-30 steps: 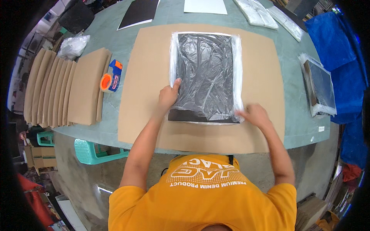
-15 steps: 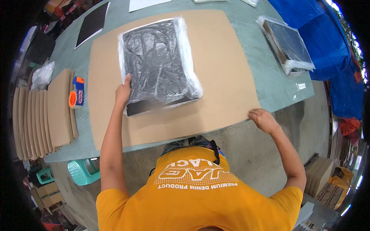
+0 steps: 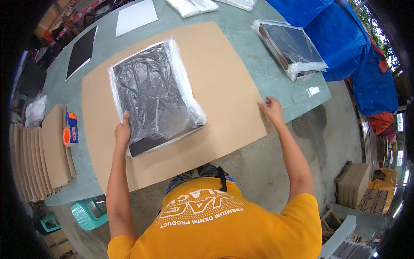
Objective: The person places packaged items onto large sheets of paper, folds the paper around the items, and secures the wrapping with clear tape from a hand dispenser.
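covering a black panel (image 3: 148, 146), clear plastic (image 3: 155, 93) touches the left hand (image 3: 123, 132).

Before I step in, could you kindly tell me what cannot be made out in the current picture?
In the head view:
Part of the cardboard sheet: covered by the wrapped black panel.
Far ends of the clear plastic packets: cut off by the upper edge.
Any print on the small white label: too small.

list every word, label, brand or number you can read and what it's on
Orange shirt: white lettering, upside down in view; I won't transcribe it.
Blue-and-orange tape dispenser: print too small to read.
White label on the green table: too blurred to read.
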`<control>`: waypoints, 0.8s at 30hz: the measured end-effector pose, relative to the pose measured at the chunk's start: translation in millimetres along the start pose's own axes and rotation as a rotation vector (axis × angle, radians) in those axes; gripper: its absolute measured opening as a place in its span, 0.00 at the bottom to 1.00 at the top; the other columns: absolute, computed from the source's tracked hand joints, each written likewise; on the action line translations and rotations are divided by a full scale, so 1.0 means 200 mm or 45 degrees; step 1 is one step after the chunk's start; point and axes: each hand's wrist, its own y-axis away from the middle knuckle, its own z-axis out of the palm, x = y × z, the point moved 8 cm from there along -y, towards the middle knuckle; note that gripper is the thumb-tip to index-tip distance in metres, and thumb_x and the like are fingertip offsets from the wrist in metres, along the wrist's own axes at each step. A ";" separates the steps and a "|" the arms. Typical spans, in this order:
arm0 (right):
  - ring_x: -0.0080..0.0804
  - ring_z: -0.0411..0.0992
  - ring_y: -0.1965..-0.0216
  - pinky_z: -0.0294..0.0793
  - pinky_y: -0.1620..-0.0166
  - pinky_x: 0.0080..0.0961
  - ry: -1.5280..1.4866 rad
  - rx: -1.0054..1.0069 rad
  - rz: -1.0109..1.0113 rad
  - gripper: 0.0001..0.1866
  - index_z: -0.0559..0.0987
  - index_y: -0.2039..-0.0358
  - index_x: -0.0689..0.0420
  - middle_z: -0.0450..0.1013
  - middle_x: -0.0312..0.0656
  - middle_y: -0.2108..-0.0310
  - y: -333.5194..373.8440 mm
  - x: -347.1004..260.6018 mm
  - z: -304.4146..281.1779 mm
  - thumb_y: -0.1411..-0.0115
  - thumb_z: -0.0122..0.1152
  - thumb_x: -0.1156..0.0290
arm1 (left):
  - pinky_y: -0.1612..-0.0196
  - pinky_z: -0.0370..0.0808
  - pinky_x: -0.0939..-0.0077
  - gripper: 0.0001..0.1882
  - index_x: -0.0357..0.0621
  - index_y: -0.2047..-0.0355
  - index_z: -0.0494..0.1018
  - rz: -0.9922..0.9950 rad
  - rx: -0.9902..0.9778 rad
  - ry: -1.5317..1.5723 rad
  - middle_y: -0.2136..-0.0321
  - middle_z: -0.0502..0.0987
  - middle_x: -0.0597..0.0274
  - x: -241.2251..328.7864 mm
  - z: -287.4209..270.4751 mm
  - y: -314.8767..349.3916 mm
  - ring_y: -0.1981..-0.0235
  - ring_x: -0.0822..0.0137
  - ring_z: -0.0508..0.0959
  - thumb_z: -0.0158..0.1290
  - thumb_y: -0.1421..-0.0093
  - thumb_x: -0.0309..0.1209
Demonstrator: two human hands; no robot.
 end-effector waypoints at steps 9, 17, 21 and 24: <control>0.50 0.68 0.61 0.67 0.56 0.38 0.241 -0.123 -0.263 0.17 0.75 0.63 0.66 0.71 0.58 0.66 -0.03 -0.19 0.05 0.49 0.54 0.68 | 0.51 0.65 0.59 0.51 0.19 0.66 0.71 -0.034 -0.038 -0.083 0.63 0.70 0.25 -0.02 -0.03 0.00 0.54 0.39 0.70 0.31 0.48 0.69; 0.25 0.69 0.71 0.68 0.71 0.21 -1.146 -0.765 0.460 0.03 0.73 0.79 0.57 0.74 0.43 0.68 -0.08 -0.44 -0.01 0.53 0.58 0.75 | 0.58 0.68 0.61 0.28 0.29 0.68 0.71 0.505 0.360 -0.446 0.71 0.74 0.42 0.41 -0.21 0.14 0.64 0.45 0.73 0.44 0.42 0.49; 0.21 0.67 0.73 0.66 0.71 0.18 -1.252 -0.800 -0.066 0.04 0.72 0.78 0.56 0.71 0.38 0.72 0.03 -0.96 -0.03 0.52 0.58 0.74 | 0.65 0.72 0.69 0.18 0.35 0.67 0.72 0.845 -0.349 0.241 0.72 0.76 0.53 1.13 0.05 0.46 0.70 0.62 0.76 0.51 0.43 0.41; 0.19 0.66 0.74 0.65 0.69 0.16 -1.293 -0.949 -0.143 0.08 0.71 0.78 0.56 0.69 0.32 0.76 0.16 -1.24 0.04 0.50 0.62 0.70 | 0.65 0.74 0.74 0.25 0.30 0.65 0.71 0.488 -1.037 0.883 0.70 0.74 0.54 1.29 0.43 0.57 0.69 0.66 0.76 0.51 0.43 0.47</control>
